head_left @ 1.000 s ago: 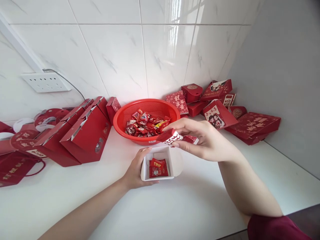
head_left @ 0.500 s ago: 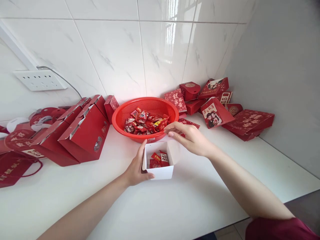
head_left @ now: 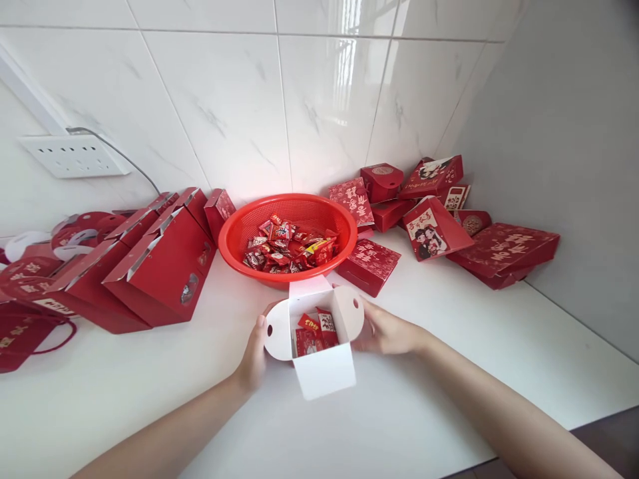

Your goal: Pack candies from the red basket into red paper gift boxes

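At the near middle of the white counter (head_left: pixel 274 436), holds a white-lined box (head_left: pixel 305 306) between both hands. From the left, grasps one side with left hand (head_left: pixel 253 352), with the thumb against the edge of the left flap (head_left: pixel 280 330). From the right, clasps the opposite side with right hand (head_left: pixel 387 334), with fingers partly hidden behind the right flap (head_left: pixel 348 313). Perhaps resting on the counter, though hard to tell with the underside out of sight. At the front, with front flap (head_left: pixel 324 378) hanging toward the near side; at the rear, with back flap (head_left: pixel 308 287) spread outward. Inside, a few red packets (head_left: pixel 307 342).

Just beyond, a red basket (head_left: pixel 252 223) with a heap of wrapped sweets (head_left: pixel 289 249). Beside it on the right, a red carton (head_left: pixel 369 266) flat on the counter. To the left, large red boxes (head_left: pixel 160 279) set close together, and beyond them at the far left a red bag (head_left: pixel 20 336) with a cord handle. Farther right, a jumbled pile of red packages (head_left: pixel 439 229).

At the back, a white tiled wall (head_left: pixel 210 100) with a socket panel (head_left: pixel 72 158).
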Action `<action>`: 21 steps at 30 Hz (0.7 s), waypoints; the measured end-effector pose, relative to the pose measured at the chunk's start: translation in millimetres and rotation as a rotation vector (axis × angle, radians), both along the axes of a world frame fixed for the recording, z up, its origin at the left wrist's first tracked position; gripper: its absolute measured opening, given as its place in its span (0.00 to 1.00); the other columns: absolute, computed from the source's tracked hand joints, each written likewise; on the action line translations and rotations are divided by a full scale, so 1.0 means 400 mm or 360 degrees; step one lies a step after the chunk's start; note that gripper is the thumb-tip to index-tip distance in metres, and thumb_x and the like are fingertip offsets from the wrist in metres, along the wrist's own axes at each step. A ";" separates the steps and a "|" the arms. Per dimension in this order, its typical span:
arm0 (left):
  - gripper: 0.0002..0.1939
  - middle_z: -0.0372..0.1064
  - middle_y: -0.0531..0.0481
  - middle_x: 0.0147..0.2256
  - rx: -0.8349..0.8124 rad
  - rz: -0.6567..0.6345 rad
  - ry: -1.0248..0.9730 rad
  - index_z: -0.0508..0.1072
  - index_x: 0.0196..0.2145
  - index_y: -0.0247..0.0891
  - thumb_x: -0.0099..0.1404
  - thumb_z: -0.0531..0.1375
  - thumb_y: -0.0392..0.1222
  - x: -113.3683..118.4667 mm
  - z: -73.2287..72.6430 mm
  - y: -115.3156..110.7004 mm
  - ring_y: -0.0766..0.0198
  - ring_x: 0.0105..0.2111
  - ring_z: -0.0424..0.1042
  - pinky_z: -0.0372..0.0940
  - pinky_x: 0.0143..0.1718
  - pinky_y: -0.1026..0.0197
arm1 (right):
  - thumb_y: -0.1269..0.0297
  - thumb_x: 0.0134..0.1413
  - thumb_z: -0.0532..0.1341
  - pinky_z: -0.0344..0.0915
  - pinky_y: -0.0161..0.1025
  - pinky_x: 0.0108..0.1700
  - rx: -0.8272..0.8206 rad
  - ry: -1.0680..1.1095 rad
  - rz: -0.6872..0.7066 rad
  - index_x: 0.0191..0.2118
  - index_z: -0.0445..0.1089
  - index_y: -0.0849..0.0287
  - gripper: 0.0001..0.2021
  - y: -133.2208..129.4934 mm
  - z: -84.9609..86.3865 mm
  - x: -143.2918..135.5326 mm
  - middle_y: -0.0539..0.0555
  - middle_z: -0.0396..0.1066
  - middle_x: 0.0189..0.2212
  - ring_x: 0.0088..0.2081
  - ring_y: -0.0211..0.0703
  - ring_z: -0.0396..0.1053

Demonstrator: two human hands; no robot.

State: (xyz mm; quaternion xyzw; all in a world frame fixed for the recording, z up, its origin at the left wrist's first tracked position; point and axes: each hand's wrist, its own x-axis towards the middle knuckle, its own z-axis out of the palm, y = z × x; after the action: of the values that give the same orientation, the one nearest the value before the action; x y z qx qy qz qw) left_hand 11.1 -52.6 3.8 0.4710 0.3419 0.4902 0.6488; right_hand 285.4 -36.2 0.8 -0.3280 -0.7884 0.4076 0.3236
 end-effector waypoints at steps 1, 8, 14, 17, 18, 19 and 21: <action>0.30 0.67 0.39 0.55 0.0058 -0.0035 -0.0029 0.64 0.57 0.38 0.71 0.43 0.61 0.001 0.001 -0.003 0.44 0.55 0.66 0.65 0.52 0.45 | 0.64 0.43 0.72 0.59 0.50 0.62 -0.0082 0.0026 0.0083 0.66 0.50 0.56 0.46 -0.008 0.004 -0.006 0.63 0.58 0.61 0.60 0.55 0.62; 0.41 0.53 0.37 0.64 0.0596 -0.0241 0.0060 0.54 0.65 0.38 0.66 0.44 0.70 -0.005 -0.010 -0.025 0.36 0.62 0.55 0.57 0.60 0.37 | 0.59 0.40 0.74 0.54 0.53 0.65 -0.0399 0.0349 0.0237 0.69 0.41 0.52 0.55 -0.039 0.014 -0.041 0.63 0.49 0.67 0.67 0.58 0.50; 0.47 0.51 0.39 0.64 0.1315 -0.0215 0.0399 0.56 0.64 0.43 0.59 0.45 0.77 -0.017 -0.031 -0.012 0.35 0.64 0.50 0.48 0.63 0.35 | 0.52 0.54 0.66 0.53 0.52 0.65 -0.0519 0.0604 0.0138 0.68 0.45 0.53 0.42 -0.047 -0.007 -0.054 0.61 0.51 0.66 0.66 0.54 0.52; 0.46 0.59 0.38 0.60 0.1643 -0.0236 0.0687 0.55 0.65 0.43 0.59 0.46 0.75 -0.028 -0.031 0.002 0.37 0.61 0.57 0.43 0.64 0.34 | 0.55 0.62 0.59 0.55 0.50 0.65 -0.0540 0.0605 -0.0019 0.69 0.42 0.50 0.35 -0.049 0.003 -0.064 0.59 0.52 0.66 0.65 0.49 0.54; 0.43 0.61 0.37 0.59 0.1723 -0.0251 0.0784 0.54 0.65 0.42 0.61 0.48 0.73 -0.031 -0.030 0.004 0.38 0.60 0.58 0.43 0.64 0.34 | 0.55 0.63 0.58 0.55 0.50 0.65 -0.0524 0.0593 -0.0062 0.69 0.43 0.50 0.33 -0.050 0.008 -0.066 0.58 0.52 0.67 0.65 0.49 0.54; 0.39 0.63 0.37 0.57 0.1781 -0.0262 0.0862 0.54 0.65 0.41 0.64 0.49 0.68 -0.033 -0.029 0.006 0.40 0.60 0.59 0.44 0.63 0.34 | 0.55 0.64 0.57 0.56 0.50 0.65 -0.0495 0.0577 -0.0095 0.68 0.44 0.50 0.32 -0.050 0.013 -0.069 0.57 0.52 0.67 0.66 0.49 0.53; 0.30 0.65 0.38 0.54 0.1823 -0.0242 0.0939 0.53 0.65 0.41 0.70 0.50 0.54 -0.033 -0.029 0.003 0.43 0.59 0.60 0.47 0.62 0.35 | 0.55 0.65 0.55 0.58 0.49 0.64 -0.0429 0.0535 -0.0136 0.67 0.47 0.50 0.29 -0.051 0.020 -0.071 0.57 0.52 0.67 0.65 0.48 0.55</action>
State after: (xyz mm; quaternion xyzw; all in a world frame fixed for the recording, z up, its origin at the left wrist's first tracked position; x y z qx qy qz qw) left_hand -2.3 -51.3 -7.9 0.8803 0.1560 0.3976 0.2064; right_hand 257.1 -56.5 9.0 -0.3288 -0.6471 0.5443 0.4206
